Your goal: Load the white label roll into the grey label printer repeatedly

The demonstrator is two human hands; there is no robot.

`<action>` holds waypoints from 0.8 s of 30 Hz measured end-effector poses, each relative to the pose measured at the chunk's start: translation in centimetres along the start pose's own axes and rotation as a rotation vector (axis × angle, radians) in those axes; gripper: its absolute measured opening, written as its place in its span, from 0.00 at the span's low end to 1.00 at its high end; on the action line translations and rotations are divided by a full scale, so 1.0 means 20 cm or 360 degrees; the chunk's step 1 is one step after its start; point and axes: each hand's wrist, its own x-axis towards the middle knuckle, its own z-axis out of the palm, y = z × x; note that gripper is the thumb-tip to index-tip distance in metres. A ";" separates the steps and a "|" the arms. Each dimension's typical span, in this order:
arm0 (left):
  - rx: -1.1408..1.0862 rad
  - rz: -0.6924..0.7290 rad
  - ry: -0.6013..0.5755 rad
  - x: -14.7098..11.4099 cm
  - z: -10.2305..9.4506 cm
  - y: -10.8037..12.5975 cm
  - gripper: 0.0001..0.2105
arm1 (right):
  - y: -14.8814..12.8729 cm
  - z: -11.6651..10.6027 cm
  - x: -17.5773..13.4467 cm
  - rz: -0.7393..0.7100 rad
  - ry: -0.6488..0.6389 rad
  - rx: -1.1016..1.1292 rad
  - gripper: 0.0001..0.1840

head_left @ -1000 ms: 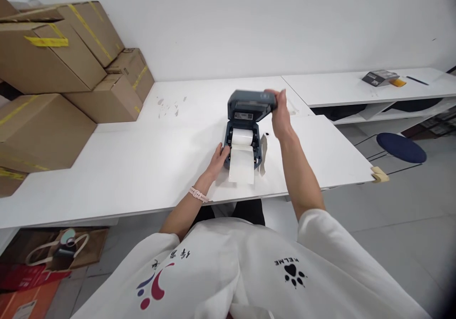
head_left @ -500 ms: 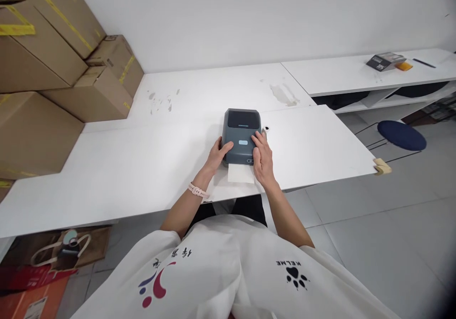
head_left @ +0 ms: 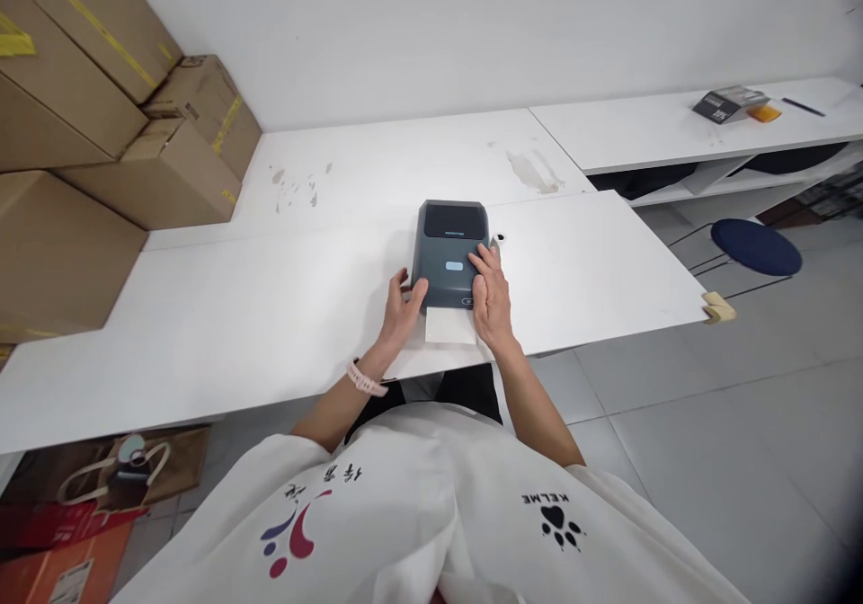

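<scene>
A dark grey-blue label printer (head_left: 450,249) sits on the white table in front of me, its lid closed. A blank white label sheet (head_left: 450,325) sticks out from its front edge. Beside the printer's lower left corner is my left hand (head_left: 399,314), thumb and fingers apart, holding nothing; whether the thumb touches the casing I cannot tell. My right hand (head_left: 493,303) rests on the printer's right front part, fingers spread over the top. A small white roll (head_left: 500,239), apparently of paper, shows just past the printer's right side.
Cardboard boxes (head_left: 60,253) are stacked on the left of the white table (head_left: 270,298). A small box (head_left: 728,103) lies on the far right shelf unit. On the right stands a blue stool (head_left: 759,246). A yellowish guard (head_left: 718,307) covers the table's right corner.
My left hand has slid off the printer's top to its left side and its fingers have opened. My right hand stays on the printer. The view has shifted slightly.
</scene>
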 end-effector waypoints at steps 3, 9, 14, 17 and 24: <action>0.0041 -0.0154 0.0148 -0.17 0.01 -0.07 0.23 | 0.00 0.00 0.00 0.0000 -0.0011 0.0004 0.26; -0.0211 -0.0338 -0.0454 -0.22 0.04 0.04 0.17 | -0.02 -0.03 0.01 0.0017 -0.0027 -0.0041 0.25; 0.0041 -0.0213 -0.0447 -0.20 -0.05 0.05 0.21 | -0.05 -0.08 0.01 -0.0103 -0.0164 -0.0331 0.21; 0.0045 -0.0062 -0.0143 -0.16 -0.10 0.02 0.17 | -0.07 -0.10 0.03 -0.0146 -0.0156 -0.0470 0.21; -0.0039 0.0174 0.0026 0.02 -0.03 0.06 0.25 | -0.08 -0.10 0.03 -0.0168 -0.0200 -0.0473 0.23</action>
